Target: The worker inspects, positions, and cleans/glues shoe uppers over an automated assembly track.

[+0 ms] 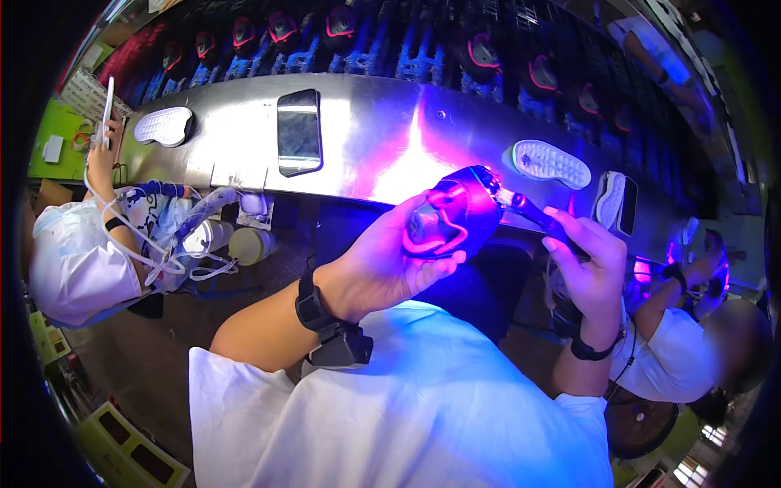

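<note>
My left hand [378, 264] is wrapped round a dark shoe upper [470, 207], holding it tilted off the near edge of the metal bench. A curved band on its near end glows pink-red under purple light. In my right hand [592, 264], thumb and fingers grip a slim black-handled brush [535, 213]. Its tip meets the far right side of the upper; glare hides the bristles. Just beyond the brush, a white shoe sole [551, 163] lies on the bench.
Across the metal bench [358, 154] lie a black phone [299, 132] and another white sole [163, 126]. Farther right rests a white sole [608, 199] by a dark slab. Behind runs a dark rack with several shoe uppers [340, 22]. Co-workers sit left [89, 252] and right [671, 350].
</note>
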Demonstrator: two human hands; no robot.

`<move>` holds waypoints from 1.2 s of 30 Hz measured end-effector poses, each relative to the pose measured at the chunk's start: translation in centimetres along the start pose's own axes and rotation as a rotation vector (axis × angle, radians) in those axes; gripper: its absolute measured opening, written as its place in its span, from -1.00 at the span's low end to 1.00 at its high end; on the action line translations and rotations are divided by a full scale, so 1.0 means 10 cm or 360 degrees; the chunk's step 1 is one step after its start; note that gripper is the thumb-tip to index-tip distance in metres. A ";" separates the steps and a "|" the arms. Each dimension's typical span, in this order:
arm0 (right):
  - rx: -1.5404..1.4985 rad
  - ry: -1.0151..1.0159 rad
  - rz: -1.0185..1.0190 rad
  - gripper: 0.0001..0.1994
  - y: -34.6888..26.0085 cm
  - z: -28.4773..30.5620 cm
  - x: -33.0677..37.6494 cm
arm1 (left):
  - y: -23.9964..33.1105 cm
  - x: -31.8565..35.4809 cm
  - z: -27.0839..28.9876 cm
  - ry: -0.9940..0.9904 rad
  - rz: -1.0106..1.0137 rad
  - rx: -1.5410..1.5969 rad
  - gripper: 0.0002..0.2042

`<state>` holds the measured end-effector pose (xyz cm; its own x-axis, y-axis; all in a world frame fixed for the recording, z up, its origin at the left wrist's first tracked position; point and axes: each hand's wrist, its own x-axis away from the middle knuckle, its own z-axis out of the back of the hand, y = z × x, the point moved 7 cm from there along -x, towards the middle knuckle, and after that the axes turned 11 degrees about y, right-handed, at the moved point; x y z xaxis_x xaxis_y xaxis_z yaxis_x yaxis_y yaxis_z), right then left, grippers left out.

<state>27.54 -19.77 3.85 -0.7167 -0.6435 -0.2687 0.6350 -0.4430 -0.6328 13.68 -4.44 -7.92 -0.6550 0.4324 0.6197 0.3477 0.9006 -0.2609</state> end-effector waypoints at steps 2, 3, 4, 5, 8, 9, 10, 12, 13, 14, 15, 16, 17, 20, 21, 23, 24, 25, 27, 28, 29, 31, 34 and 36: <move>-0.0049 0.0053 0.0033 -0.60 0.07 -0.05 -0.01 | -0.10 -0.02 -0.02 -0.0148 0.0274 0.0097 -0.52; -0.0144 0.0072 0.0057 -0.60 0.11 -0.08 -0.02 | -0.11 -0.02 -0.03 -0.0156 0.0281 0.0091 -0.52; -0.0240 0.0091 0.0084 -0.60 0.14 -0.10 -0.02 | -0.16 -0.02 -0.03 -0.0113 0.0366 0.0189 -0.51; -0.0266 0.0109 0.0112 -0.60 0.15 -0.11 -0.02 | -0.21 -0.01 -0.04 -0.0070 0.0450 0.0286 -0.49; -0.0443 0.0192 0.0140 -0.60 0.28 -0.14 0.05 | -0.30 -0.02 -0.18 -0.0220 0.0516 0.0351 -0.47; -0.0428 0.0177 0.0144 -0.61 0.31 -0.16 0.07 | -0.33 -0.04 -0.18 -0.0208 0.0602 0.0366 -0.44; -0.0425 0.0178 0.0158 -0.61 0.33 -0.17 0.10 | -0.34 -0.06 -0.18 -0.0220 0.0596 0.0360 -0.44; -0.0476 0.0203 0.0053 -0.61 0.41 -0.21 0.18 | -0.37 -0.06 -0.23 -0.0317 0.0611 0.0371 -0.41; -0.0594 0.0274 0.0055 -0.62 0.51 -0.25 0.26 | -0.38 -0.05 -0.28 -0.0366 0.0544 0.0347 -0.39; -0.0601 0.0272 0.0071 -0.62 0.55 -0.26 0.33 | -0.40 -0.06 -0.30 -0.0374 0.0529 0.0343 -0.39; -0.0615 0.0329 0.0107 -0.62 0.55 -0.25 0.36 | -0.40 -0.07 -0.30 -0.0381 0.0512 0.0315 -0.39; -0.0634 0.0391 0.0140 -0.62 0.56 -0.24 0.41 | -0.40 -0.08 -0.30 -0.0383 0.0494 0.0284 -0.39; -0.0561 0.0371 0.0163 -0.62 0.67 -0.23 0.48 | -0.34 -0.11 -0.35 -0.0497 0.0334 0.0145 -0.40; -0.0362 0.0257 -0.0198 -0.63 0.91 -0.27 0.43 | -0.09 -0.23 -0.31 -0.0033 -0.0472 -0.0740 -0.39; -0.0363 0.0268 -0.0300 -0.66 0.95 -0.29 0.35 | -0.10 -0.16 -0.54 -0.0229 -0.0441 -0.0787 -0.44; -0.0451 0.0360 -0.0419 -0.66 0.96 -0.30 0.23 | 0.05 -0.31 -0.61 -0.0212 -0.0686 -0.1056 -0.45; -0.0507 0.0431 -0.0522 -0.67 1.00 -0.32 0.18 | 0.18 -0.38 -0.69 -0.0234 -0.0930 -0.1301 -0.46; -0.0492 0.0403 -0.0692 -0.65 1.04 -0.38 0.21 | 0.29 -0.42 -0.75 -0.0195 -0.1012 -0.1414 -0.44; -0.0696 0.0368 -0.0641 -0.65 1.03 -0.53 0.32 | 0.63 -0.53 -0.88 -0.0059 -0.1229 -0.1713 -0.53; -0.0843 0.0297 -0.0586 -0.64 1.02 -0.58 0.39 | 0.83 -0.56 -0.97 -0.0002 -0.1282 -0.1756 -0.60; -0.0909 0.0207 -0.0694 -0.63 1.10 -0.64 0.48 | 1.10 -0.58 -1.05 0.0071 -0.1458 -0.1972 -0.60; -0.1026 0.0105 -0.0920 -0.58 1.27 -0.67 0.61 | 1.75 -0.66 -1.19 0.0462 -0.1826 -0.2470 -0.58; -0.1108 0.0334 -0.1228 -0.57 1.83 -0.60 0.89 | 2.67 -0.63 -1.51 0.1497 -0.1915 -0.3254 -0.50; -0.1114 0.0413 -0.1270 -0.58 1.90 -0.45 0.89 | 2.95 -0.69 -1.77 0.1818 -0.1481 -0.3416 -0.51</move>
<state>31.96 -31.11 -13.80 -0.9404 -0.1410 0.3093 -0.2852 -0.1680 -0.9436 40.33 18.39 -6.83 -0.7792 -0.5810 0.2351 0.6253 -0.6943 0.3563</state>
